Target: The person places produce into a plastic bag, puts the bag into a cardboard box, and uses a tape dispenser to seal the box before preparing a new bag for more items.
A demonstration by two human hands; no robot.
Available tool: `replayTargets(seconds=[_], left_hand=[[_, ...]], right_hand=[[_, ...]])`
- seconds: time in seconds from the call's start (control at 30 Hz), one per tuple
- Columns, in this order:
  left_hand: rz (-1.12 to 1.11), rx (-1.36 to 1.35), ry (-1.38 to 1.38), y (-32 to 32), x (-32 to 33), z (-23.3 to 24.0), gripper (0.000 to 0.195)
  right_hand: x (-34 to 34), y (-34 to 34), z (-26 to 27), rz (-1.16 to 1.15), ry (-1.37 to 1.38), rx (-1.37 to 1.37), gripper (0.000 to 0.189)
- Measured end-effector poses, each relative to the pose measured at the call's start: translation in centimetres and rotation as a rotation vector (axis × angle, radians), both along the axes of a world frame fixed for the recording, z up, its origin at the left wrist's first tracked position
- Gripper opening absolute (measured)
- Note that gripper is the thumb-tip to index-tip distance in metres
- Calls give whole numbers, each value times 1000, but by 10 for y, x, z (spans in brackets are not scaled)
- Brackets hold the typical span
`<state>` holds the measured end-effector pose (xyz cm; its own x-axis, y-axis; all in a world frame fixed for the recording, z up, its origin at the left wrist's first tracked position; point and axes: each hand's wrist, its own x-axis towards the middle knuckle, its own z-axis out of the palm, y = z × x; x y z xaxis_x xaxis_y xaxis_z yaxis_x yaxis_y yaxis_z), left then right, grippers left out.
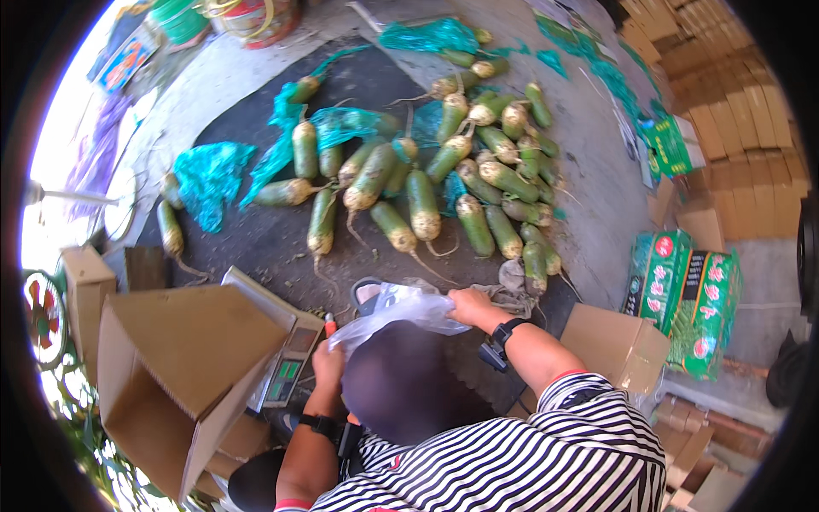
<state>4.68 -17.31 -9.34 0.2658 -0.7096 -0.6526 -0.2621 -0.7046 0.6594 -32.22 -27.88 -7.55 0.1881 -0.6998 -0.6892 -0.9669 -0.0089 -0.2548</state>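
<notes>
A clear plastic bag [397, 313] is stretched between my two hands, just in front of my cap. My left hand [327, 363] grips its left edge, beside a small orange-red object [330, 325] that I cannot make out. At the bag's right edge, my right hand [475, 307] holds the plastic. Many green radishes with pale root ends lie beyond the bag, the nearest being a radish [423, 208] with its root pointing at me. To the left of my left hand sits a digital scale [281, 377], partly covered by an open cardboard box [173, 352].
Teal plastic wrapping [214, 176] lies among the radishes on a dark mat [256, 115]. A cardboard box [611, 342] stands by my right arm, next to green printed packs [700, 307]. Stacked cartons [736, 121] line the right. Buckets [179, 22] are at the far left.
</notes>
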Motion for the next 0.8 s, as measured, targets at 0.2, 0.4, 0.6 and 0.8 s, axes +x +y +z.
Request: replayTargets(seconds=[0.2, 0.4, 0.6, 0.8], left_hand=[[293, -245, 137, -61, -8, 45, 8], [154, -213, 78, -89, -5, 34, 9], [237, -45, 262, -83, -21, 21, 8], [192, 59, 287, -72, -33, 19, 11]], right_hand=[[-8, -38, 5, -530, -181, -245, 29], [-8, -60, 45, -100, -235, 195, 60], [-1, -101, 30, -362, -444, 178, 68], [79, -126, -14, -654, -680, -102, 35]])
